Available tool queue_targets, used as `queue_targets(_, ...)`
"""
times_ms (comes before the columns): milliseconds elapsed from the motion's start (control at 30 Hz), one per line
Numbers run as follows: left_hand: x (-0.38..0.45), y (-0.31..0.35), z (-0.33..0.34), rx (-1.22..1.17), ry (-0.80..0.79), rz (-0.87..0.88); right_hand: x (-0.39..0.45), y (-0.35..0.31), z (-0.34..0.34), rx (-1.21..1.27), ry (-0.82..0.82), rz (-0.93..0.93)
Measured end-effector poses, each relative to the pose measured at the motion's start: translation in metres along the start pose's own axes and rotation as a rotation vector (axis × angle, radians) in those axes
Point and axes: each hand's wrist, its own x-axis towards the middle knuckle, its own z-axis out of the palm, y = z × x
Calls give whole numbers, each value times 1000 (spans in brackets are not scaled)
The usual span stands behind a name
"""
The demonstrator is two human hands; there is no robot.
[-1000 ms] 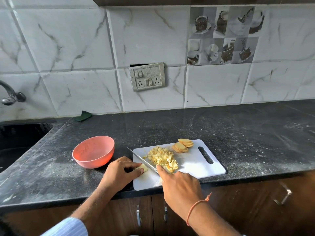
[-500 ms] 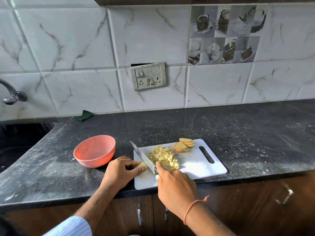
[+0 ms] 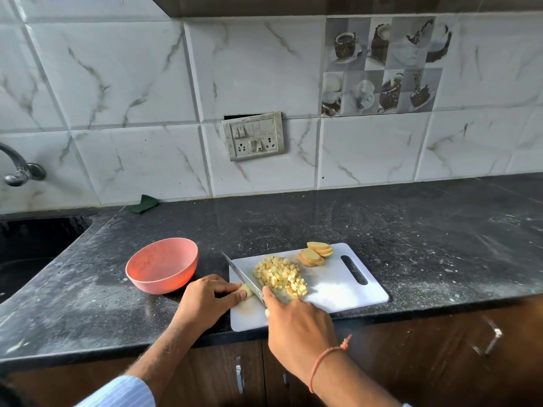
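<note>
My left hand [image 3: 205, 301] is pinching a potato piece [image 3: 246, 290] on the cutting board [image 3: 338, 292], lower centre of the frame. My right hand [image 3: 296, 324] is gripping the knife [image 3: 244, 276], its blade lying just beside that piece, diced cubes [image 3: 279, 276] piling to its right.

The right hand [image 3: 296, 321] covers the handle of the knife [image 3: 244, 277], so only the blade shows. It also hides part of the near edge of the cutting board [image 3: 338, 289]. The left hand [image 3: 205, 298] covers most of the yellow piece [image 3: 246, 290]; just its end peeks out by the blade. At the left edge of the frame the tap [image 3: 17, 168] and the sink [image 3: 26, 245] are cut off. The striped sleeve [image 3: 120, 392] runs out at the bottom. The cupboard handle [image 3: 489, 339] at lower right is blurry.
</note>
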Motion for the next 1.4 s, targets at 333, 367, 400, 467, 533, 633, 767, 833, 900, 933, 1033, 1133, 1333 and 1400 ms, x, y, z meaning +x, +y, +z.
queue_targets(333, -1, 2, -1, 16, 4, -8, -11, 5, 2, -46, 10, -16)
queue_targets(367, -1, 1, 0, 23, 3, -11, -10, 6, 3, -40, 12, -13)
queue_targets(400, 0, 0, 0, 33, 2, -10, -8, 8, 2, -27, 18, -8)
queue_targets(467, 2, -2, 0, 52, -1, -1, -5, 11, -1, 32, 32, 7)
queue_targets(533, 2, -4, 0, 71, -8, 15, -3, 12, -4, 118, 55, 35)
queue_targets(633, 0, -4, -2, 91, 1, 43, -5, 10, -7, 195, 94, 63)
queue_targets(767, 0, -3, -2, 86, 18, 49, -7, 6, -9, 215, 112, 55)
queue_targets(833, 1, -4, 0, 79, 24, 49, -9, 2, -10, 182, 90, 42)
queue_targets(900, 1, -5, 0, 78, 24, 44, -9, -1, -10, 155, 60, 37)
queue_targets(933, 1, -6, 1, 75, 22, 38, -9, -2, -9, 149, 53, 36)
queue_targets(1033, 2, -6, 1, 60, 21, 28, -5, -4, -5, 152, 38, 39)
queue_targets(1133, 0, -5, 1, 50, 23, 28, 6, -10, -1, 145, 20, 55)
queue_targets(1333, 1, -5, 2, 47, 20, 34, 20, -18, 1, 81, 13, 22)
queue_targets(1400, 2, -7, 3, 35, 17, 22, 9, -12, 2, 56, -5, 11)
